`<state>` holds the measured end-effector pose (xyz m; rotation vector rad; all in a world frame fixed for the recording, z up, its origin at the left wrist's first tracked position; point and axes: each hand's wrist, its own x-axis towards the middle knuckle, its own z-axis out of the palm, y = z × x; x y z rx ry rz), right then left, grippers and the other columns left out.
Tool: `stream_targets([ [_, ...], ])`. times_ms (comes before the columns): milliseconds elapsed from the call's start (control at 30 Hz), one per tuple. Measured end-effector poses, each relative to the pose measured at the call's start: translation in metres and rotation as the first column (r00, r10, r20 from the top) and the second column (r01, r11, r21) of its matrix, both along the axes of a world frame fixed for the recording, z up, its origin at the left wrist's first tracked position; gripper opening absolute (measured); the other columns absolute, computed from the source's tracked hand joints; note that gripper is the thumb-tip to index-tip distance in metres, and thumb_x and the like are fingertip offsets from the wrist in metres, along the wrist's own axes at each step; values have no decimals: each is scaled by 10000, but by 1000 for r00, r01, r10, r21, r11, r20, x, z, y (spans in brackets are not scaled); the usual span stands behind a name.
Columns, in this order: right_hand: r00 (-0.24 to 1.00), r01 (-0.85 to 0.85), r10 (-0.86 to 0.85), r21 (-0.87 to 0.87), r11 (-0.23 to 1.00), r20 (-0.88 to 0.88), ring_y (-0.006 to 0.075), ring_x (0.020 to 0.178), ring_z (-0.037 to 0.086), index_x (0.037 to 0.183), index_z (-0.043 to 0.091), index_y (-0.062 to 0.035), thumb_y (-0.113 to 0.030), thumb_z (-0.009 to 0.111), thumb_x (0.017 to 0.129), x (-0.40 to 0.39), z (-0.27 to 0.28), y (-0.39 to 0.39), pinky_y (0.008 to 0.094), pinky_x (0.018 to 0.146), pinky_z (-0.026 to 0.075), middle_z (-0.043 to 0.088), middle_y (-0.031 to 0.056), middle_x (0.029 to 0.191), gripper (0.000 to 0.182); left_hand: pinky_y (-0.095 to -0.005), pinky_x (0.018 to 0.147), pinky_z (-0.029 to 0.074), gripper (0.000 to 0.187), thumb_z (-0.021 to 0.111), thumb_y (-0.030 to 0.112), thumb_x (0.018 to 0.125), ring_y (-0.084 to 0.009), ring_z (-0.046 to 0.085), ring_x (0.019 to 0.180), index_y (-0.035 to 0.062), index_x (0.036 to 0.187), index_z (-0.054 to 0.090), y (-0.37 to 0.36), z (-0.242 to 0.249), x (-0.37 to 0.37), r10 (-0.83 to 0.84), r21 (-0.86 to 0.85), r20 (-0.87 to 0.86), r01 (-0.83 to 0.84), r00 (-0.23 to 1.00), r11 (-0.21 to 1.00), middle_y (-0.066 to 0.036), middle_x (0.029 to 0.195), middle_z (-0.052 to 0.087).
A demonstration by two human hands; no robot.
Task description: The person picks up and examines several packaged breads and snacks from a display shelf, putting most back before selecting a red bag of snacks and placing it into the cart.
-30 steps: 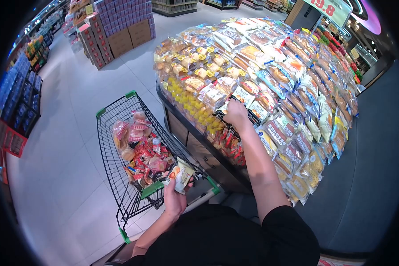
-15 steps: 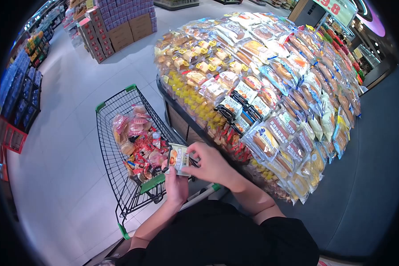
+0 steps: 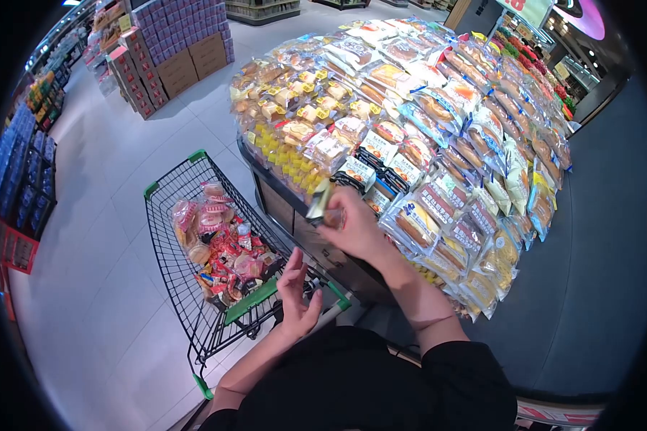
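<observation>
My right hand holds a small snack packet raised edge-on in front of the display stand piled with bagged breads and cakes. Lower down, my left hand is open with fingers spread and nothing in it, hovering over the green handle of the black wire shopping cart. The cart holds several wrapped snacks and pastries.
Stacked cardboard and purple cartons stand on the white floor at the back left. Shelves of blue bottles line the left edge. A grey floor strip runs along the right of the display.
The packet passed from my left hand to my right hand, which lifted it up toward the display. My left hand let go and opened above the cart handle.
</observation>
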<state>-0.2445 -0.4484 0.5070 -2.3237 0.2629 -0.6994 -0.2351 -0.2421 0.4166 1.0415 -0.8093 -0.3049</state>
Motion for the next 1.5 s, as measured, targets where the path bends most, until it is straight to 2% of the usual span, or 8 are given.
stream_targets([
  [33, 997, 73, -73, -4, 997, -25, 358, 1048, 593, 980, 494, -68, -63, 823, 664, -2, -3, -13, 394, 882, 488, 582, 150, 1096, 455, -520, 1187, 165, 560, 517, -68, 868, -368, 147, 1500, 112, 1335, 267, 3, 2, 0, -34, 41, -8, 34, 999, 999, -253, 1589, 116],
  [367, 887, 285, -362, -277, 918, -287, 433, 1044, 568, 1072, 435, -38, -31, 777, 709, -44, -33, -86, 470, 860, 473, 550, 224, 1064, 499, -447, 1158, 288, 516, 534, -87, 851, -294, 307, 1444, 64, 1317, 370, 12, -3, 5, -53, 314, -120, 88, 991, 945, -185, 1548, 271],
  [600, 784, 184, -415, -466, 865, -461, 411, 987, 610, 1082, 494, -17, -67, 786, 689, -44, -43, -99, 468, 855, 495, 618, 211, 971, 492, -399, 1105, 347, 497, 535, -85, 842, -241, 376, 1382, 83, 1294, 413, 16, -8, 6, -56, 398, -140, 108, 989, 911, -146, 1502, 337],
  [867, 735, 224, -539, -602, 766, -412, 340, 1002, 608, 1014, 645, -27, -118, 807, 668, -30, -54, -98, 443, 888, 497, 609, 149, 1020, 393, -402, 1039, 407, 428, 603, -21, 842, -296, 443, 1323, 65, 1246, 488, 38, -15, 16, 7, 518, -94, 43, 996, 854, -174, 1442, 410],
  [1133, 897, 128, -350, -600, 790, -270, 366, 1057, 561, 1037, 643, -19, -209, 818, 709, -39, -22, -75, 476, 958, 426, 611, 159, 1100, 417, -439, 1038, 421, 425, 648, 134, 868, -402, 492, 1247, 71, 1258, 491, 96, -59, 49, -257, 783, 142, 51, 956, 620, -223, 1370, 458],
  [1267, 916, 61, -325, -719, 693, -234, 394, 1143, 536, 1088, 628, -14, -207, 788, 751, -43, -17, -43, 523, 1015, 389, 597, 179, 1194, 421, -425, 1026, 432, 399, 642, 145, 879, -388, 500, 1235, 67, 1247, 508, 129, -87, 80, -276, 846, 36, 117, 961, 520, -207, 1344, 483],
  [1400, 921, -260, 99, -403, 878, -377, 389, 1215, 517, 1144, 609, -29, -241, 783, 767, -27, -57, 29, 556, 1074, 349, 572, 166, 1252, 466, -429, 990, 454, 374, 637, 208, 869, -369, 571, 1143, 53, 1200, 559, 160, -156, 120, -152, 888, -115, 170, 982, 427, -195, 1213, 587],
  [1500, 725, -501, 302, -173, 848, -620, 348, 1220, 527, 1148, 618, -56, -301, 768, 785, -34, -103, 86, 540, 1081, 359, 595, 137, 1236, 463, -417, 911, 503, 359, 648, 223, 845, -326, 636, 1058, 48, 1157, 620, 182, -221, 160, -97, 948, -114, 137, 989, 287, -185, 1117, 648],
])
